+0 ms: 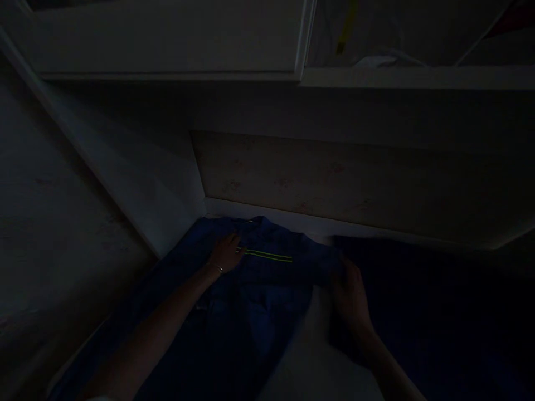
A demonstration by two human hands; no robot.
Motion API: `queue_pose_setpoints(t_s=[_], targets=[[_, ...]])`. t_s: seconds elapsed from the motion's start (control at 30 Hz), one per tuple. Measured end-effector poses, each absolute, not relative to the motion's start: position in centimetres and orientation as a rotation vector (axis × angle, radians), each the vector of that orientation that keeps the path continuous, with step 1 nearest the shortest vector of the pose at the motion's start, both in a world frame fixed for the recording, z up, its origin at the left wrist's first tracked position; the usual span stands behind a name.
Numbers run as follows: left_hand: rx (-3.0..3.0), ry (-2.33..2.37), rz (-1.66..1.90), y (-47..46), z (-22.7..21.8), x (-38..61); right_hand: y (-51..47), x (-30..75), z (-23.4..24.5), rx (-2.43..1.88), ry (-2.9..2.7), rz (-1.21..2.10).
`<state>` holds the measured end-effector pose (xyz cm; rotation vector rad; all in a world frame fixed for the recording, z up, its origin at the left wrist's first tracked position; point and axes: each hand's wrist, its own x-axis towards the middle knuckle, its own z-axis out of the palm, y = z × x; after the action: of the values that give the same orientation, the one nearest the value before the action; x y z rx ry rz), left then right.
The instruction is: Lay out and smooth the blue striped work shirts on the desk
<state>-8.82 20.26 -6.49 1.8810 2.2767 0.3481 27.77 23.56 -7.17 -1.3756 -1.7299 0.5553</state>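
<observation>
A dark blue jacket [267, 303] lies spread out on a pale surface, its collar toward the wall. Across its chest runs a dark stripe edged in yellow-green [267, 255]. My left hand [226, 253], with a thin bracelet at the wrist, rests on the chest at the stripe's left end, fingers laid on the cloth. At the end of the sleeve on the right, my right hand [350, 289] is closed on the fabric, slightly blurred. The light is very dim, so finger detail is faint.
More dark blue cloth [418, 301] lies to the right. A white cabinet [167, 42] and an open shelf [418, 77] with a yellow strap [346, 28] overhang the surface. A side panel [137, 167] stands at left, and flower-patterned wallpaper [284, 172] covers the back.
</observation>
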Motion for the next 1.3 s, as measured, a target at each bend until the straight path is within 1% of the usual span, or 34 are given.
queue_pose_setpoints(t_s=[0.07,0.13,0.2,0.33,0.4,0.43,0.5,0.57,0.67,0.73,0.8,0.87,0.93,1.0,1.07,1.1,1.23,1.3], targets=[[1.949,2.086,0.332,15.6,-5.6,-9.3,20.1,25.5,-6.4,-1.229,-1.972,0.635],[1.913,1.917,0.243,11.0,-5.2,-10.1,16.9,22.2,-5.8,-1.009,-2.252,0.837],[1.845,1.886,0.152,7.2,-5.1,-10.7,14.5,18.7,-5.5,-0.817,-2.472,0.924],[1.902,2.001,0.165,2.8,-4.6,-9.7,12.7,13.5,-5.3,-0.779,-2.77,0.757],[1.951,2.069,0.198,1.2,-3.5,-8.3,12.5,13.0,-4.8,-0.653,-2.846,0.688],[1.97,2.107,0.213,0.3,-2.7,-7.7,12.5,13.4,-4.4,-0.541,-2.855,0.719],[1.993,2.125,0.251,-1.8,-0.6,-6.5,12.4,15.5,-3.3,-0.319,-2.801,0.905],[1.96,2.021,0.311,-4.1,1.8,-6.0,12.3,18.8,-2.1,-0.161,-2.723,1.16],[1.723,1.965,0.444,-6.4,4.0,-6.4,12.1,24.3,-0.8,0.063,-2.757,1.543],[1.517,2.138,0.534,-6.8,3.6,-7.5,11.9,27.2,-0.6,0.165,-2.825,1.765],[1.402,2.329,0.59,-6.5,1.7,-8.8,11.4,28.7,-0.8,0.056,-2.859,1.808],[1.44,2.419,0.604,-6.2,-1.2,-9.7,10.3,28.6,-1.2,-0.293,-2.803,1.622],[1.565,2.396,0.565,-6.1,-3.9,-9.9,8.9,27.5,-1.7,-0.586,-2.696,1.417],[1.655,2.314,0.495,-6.6,-5.6,-9.3,7.2,26.0,-2.1,-0.669,-2.637,1.321],[1.676,2.184,0.425,-7.8,-5.8,-8.4,5.9,25.1,-2.2,-0.548,-2.676,1.358],[1.659,2.111,0.397,-8.6,-5.5,-8.0,5.4,24.9,-2.3,-0.434,-2.715,1.431],[1.465,1.901,0.255,-12.6,-3.0,-7.8,5.2,25.6,-2.8,0.129,-2.751,1.976],[1.353,1.771,0.125,-14.3,-2.0,-8.5,5.7,26.0,-3.2,0.195,-2.643,2.212]])
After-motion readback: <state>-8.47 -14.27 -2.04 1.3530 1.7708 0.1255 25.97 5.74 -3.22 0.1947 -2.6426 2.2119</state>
